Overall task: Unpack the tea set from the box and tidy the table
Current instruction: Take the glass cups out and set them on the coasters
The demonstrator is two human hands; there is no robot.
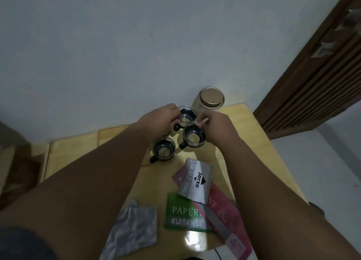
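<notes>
Cups [185, 132] sit clustered at the table's [252, 134] far edge by the jar [211, 101], three grouped to free space; your left hand [156, 121] wraps the back cup [187, 115], right hand [216, 129] fingers closed on the front-right cup [193, 136], pinching a thin stick [204, 121]

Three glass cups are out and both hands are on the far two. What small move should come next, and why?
Probably the right hand should set its clear glass cup with black holder down beside the far matching cup that the left hand steadies. The two nearly touch, and the third cup already stands free on the yellow wooden table.
</notes>
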